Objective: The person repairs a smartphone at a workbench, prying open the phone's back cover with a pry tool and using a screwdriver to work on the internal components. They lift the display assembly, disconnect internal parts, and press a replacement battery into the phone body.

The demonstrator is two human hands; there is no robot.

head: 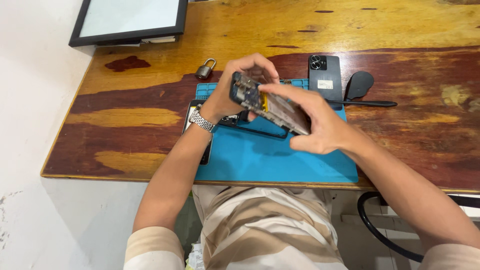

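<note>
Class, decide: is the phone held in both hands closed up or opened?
Opened: the phone shows bare internal parts and a yellow strip, with no back cover.

A phone-repair workbench — blue repair mat (280,160), opened phone (267,102), spare handset (325,75) on a worn wooden table (400,30).

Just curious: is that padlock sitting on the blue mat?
No, the padlock rests on the bare wooden table, just beyond the blue mat.

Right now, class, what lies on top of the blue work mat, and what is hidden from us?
On the blue mat lies a dark phone frame, partly covered by the left hand and right hand, which hold an opened phone above it. The mat's upper middle is hidden.
</note>
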